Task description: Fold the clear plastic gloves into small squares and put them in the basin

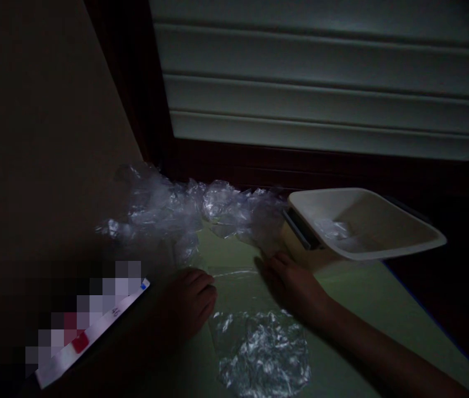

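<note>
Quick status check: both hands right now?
Left hand: fingers curled by the clear plastic's left edge; too dark to tell a grip.
Right hand: fingers bent near its right edge; grip can't be told.

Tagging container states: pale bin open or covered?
Open: nothing covers the bin, and some clear plastic shows inside.

One clear bag (265,351), one bin (400,255), one heap of crumpled film (168,202), one slatted panel (321,91).
</note>
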`<state>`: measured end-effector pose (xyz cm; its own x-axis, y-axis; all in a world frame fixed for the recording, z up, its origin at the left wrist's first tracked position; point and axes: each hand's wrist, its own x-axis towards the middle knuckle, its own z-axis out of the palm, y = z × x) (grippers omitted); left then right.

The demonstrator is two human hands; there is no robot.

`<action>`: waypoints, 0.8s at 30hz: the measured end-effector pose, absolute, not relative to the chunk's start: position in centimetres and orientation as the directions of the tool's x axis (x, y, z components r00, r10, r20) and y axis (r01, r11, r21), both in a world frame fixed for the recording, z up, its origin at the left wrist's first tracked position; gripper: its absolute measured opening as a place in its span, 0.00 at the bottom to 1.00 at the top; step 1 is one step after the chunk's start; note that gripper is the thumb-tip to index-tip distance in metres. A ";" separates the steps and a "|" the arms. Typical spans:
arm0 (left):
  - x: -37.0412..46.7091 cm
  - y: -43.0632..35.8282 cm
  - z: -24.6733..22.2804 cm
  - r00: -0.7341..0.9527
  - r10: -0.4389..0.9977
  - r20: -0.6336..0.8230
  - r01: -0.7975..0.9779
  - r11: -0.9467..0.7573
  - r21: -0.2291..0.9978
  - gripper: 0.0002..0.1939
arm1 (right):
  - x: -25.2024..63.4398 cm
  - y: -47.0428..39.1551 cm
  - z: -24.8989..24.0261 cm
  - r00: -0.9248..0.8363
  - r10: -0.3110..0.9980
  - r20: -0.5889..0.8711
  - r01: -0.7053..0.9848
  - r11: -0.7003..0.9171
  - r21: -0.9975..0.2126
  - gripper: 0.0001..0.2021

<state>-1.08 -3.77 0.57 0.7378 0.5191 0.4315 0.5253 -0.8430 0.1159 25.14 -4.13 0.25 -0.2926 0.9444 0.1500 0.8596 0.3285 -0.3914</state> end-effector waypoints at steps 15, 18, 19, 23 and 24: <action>-1.6 -2.7 -0.9 0.319 0.914 0.250 0.625 -0.401 0.670 0.17 | 25.4 -5.3 -0.3 -0.271 0.913 0.305 0.718 0.403 -0.568 0.07; -1.5 -2.6 -0.3 0.338 0.917 0.210 0.622 -0.385 0.681 0.12 | 25.3 -5.5 0.2 -0.281 0.905 0.320 0.689 0.423 -0.589 0.07; -1.4 -2.6 -0.1 0.346 0.917 0.198 0.621 -0.382 0.684 0.11 | 25.3 -5.5 0.3 -0.279 0.905 0.321 0.683 0.422 -0.596 0.08; -1.3 -2.7 0.7 0.367 0.916 0.162 0.619 -0.370 0.692 0.12 | 25.5 -5.5 0.7 -0.169 0.957 0.236 0.565 0.290 -0.773 0.09; -1.3 -2.7 0.8 0.368 0.916 0.157 0.620 -0.368 0.693 0.12 | 25.6 -5.4 0.6 -0.126 0.974 0.186 0.484 0.224 -0.846 0.12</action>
